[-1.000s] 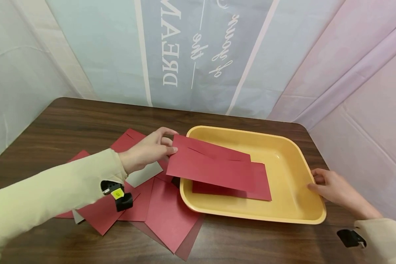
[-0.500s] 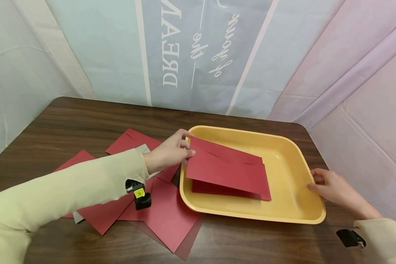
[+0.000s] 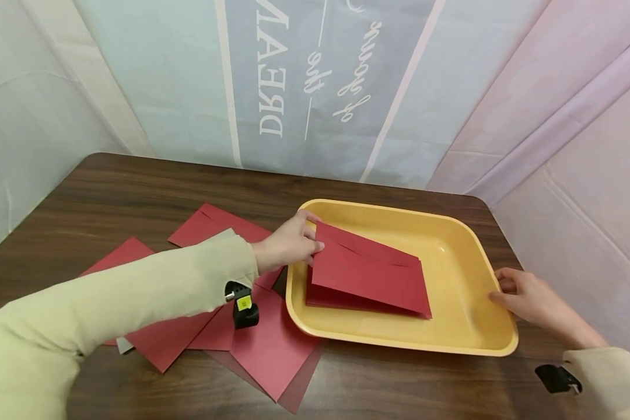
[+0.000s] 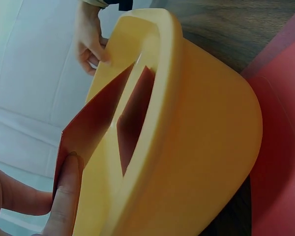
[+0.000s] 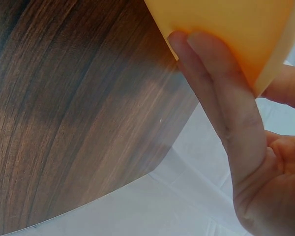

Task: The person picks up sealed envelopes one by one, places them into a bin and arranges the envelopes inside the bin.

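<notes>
My left hand [image 3: 290, 244] pinches the left end of a red envelope [image 3: 367, 269] between thumb and fingers, over the left rim of a yellow tray [image 3: 467, 280]. The envelope slants down to the right, its far end meeting other red envelopes [image 3: 322, 298] that lie inside the tray. In the left wrist view the held envelope [image 4: 96, 115] stands above the lower one [image 4: 133, 118], with a gap between them. At the tray's right side my right hand [image 3: 527, 297] grips the rim; in the right wrist view its fingers [image 5: 221, 83] press the outer wall while the thumb is partly hidden.
Several red envelopes [image 3: 275, 344] lie overlapping on the dark wooden table [image 3: 136, 181] to the left of the tray, some under my left sleeve. A pale card corner [image 3: 124, 345] pokes out among them. A printed curtain [image 3: 325, 87] hangs behind the table.
My left hand has moved right and slightly down, carrying the red envelope farther over the tray and lowering it toward the ones inside. The right hand and tray have stayed put.
</notes>
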A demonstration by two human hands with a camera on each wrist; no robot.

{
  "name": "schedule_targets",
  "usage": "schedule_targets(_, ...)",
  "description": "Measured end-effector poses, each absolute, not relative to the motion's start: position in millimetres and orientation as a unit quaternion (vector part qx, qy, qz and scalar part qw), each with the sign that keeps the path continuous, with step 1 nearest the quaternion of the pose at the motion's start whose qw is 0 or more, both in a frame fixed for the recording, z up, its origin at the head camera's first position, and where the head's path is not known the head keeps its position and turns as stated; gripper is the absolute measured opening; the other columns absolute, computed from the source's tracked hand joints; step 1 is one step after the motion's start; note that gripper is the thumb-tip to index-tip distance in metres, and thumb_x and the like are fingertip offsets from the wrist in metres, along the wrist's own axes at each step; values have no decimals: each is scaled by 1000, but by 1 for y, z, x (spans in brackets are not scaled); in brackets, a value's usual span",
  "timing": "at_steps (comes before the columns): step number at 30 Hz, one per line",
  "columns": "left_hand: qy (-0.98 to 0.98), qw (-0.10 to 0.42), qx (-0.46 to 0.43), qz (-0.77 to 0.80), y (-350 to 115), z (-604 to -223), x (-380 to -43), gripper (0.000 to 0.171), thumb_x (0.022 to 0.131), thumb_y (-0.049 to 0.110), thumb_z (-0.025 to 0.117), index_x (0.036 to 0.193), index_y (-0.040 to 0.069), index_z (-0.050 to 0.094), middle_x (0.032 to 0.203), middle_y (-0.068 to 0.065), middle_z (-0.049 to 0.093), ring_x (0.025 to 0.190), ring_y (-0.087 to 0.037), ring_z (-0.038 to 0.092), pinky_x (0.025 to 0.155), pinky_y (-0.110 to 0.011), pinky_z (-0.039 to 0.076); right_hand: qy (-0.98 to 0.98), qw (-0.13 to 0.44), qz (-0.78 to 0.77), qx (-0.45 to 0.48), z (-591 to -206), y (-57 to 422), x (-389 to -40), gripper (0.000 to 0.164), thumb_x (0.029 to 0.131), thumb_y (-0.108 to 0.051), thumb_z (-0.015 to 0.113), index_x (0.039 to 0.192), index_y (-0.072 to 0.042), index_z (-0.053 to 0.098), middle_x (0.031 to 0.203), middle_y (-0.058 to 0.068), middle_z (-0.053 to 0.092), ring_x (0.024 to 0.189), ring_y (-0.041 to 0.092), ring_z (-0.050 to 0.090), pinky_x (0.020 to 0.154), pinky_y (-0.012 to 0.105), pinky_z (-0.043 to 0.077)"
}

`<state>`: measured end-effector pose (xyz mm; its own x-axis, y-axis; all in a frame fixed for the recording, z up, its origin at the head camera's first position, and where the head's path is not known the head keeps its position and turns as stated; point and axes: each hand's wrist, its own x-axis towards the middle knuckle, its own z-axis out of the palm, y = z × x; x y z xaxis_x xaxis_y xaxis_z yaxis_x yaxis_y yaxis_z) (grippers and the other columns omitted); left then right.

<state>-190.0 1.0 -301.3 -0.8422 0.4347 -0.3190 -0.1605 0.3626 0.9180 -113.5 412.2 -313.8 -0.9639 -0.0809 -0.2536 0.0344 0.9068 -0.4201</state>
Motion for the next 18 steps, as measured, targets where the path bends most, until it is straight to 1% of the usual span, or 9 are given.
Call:
schedule_targets(8, 789, 269, 85, 545, 12, -304, -189, 49, 94, 3, 56, 136, 6, 30, 102, -17, 63, 67, -21, 64, 79, -38, 55, 968, 132, -213, -10, -313, 412, -114, 32, 90, -6, 60, 111, 16, 51, 95, 27, 68, 64, 5, 63, 55, 25, 53)
schedule_targets(14, 809, 263, 89, 519, 16, -306, -190, 51, 94, 3, 58, 136, 4, 29, 95, -16, 63, 63, -19, 63, 69, -34, 54, 967, 135, -215, -12, -313, 413, -114, 32, 90, -6, 60, 111, 16, 51, 95, 26, 68, 64, 5, 63, 54, 26, 53)
schedule_targets(18, 826, 255, 100, 493, 19, -308, -190, 53, 93, 3, 58, 137, 2, 29, 93, -14, 59, 64, -18, 65, 70, -32, 55, 970, 133, -204, -13, -312, 413, -115, 32, 90, -7, 61, 111, 16, 52, 94, 25, 69, 65, 5, 63, 55, 25, 52)
